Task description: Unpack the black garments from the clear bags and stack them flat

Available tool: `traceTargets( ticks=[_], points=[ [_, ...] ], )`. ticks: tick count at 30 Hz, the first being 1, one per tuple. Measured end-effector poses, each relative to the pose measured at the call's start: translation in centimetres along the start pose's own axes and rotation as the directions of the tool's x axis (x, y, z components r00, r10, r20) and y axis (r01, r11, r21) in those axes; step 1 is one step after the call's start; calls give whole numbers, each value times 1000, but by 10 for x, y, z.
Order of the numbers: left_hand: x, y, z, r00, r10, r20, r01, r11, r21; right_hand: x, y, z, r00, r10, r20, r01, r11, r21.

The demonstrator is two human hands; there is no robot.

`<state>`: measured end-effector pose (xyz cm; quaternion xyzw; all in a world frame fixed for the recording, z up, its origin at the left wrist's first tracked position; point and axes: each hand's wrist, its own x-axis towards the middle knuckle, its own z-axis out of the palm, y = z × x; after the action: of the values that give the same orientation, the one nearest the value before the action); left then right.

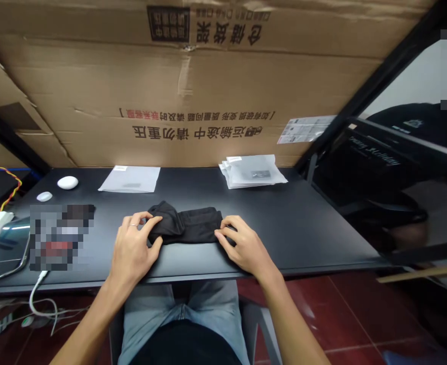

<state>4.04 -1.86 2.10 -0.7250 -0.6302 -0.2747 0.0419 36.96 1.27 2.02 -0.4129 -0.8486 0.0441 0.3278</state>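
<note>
On the desk (314,233), near its front edge: black cloth (200,225), folded, lying between both hands, probably for easy reach.
Left hand (132,251): thumb and fingers partly spread around the bunched end, gripping it, seemingly to hold the fold.
Right hand (246,246): thumb and fingertips nearly together, pinching the opposite end, perhaps to steady it.

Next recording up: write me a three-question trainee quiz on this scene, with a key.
1. True or false: the left hand and right hand are at opposite ends of the black cloth.
2. Which hand wears a ring?
A) left
B) right
C) both
3. Fill in, near or far: from the camera, the pale packets lie on the ____ side of the black cloth.

Key: 1 true; 2 A; 3 far.
</note>
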Motion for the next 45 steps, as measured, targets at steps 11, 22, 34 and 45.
traceTargets(
  ticks=[11, 22, 34, 45],
  points=[
    [3, -44, -16, 919, -390, 64, 391, 920, -3, 3, 13, -5, 994, 70, -88, -76, 994, -75],
    [37, -64, -10, 999, -24, 49, 28, 996, -80, 32, 42, -14, 987, 146, 63, -145, 989, -10],
    [-21, -67, -93, 887, 304, 347, -155, 905, -396, -23, 10, -64, 982, -94, 163, 34, 941, 337],
    [52, -41, -40, 895, 337, 293, -276, 933, -232, 19, 34, -45, 986, -67, 151, 49, 992, 119]
  ],
)
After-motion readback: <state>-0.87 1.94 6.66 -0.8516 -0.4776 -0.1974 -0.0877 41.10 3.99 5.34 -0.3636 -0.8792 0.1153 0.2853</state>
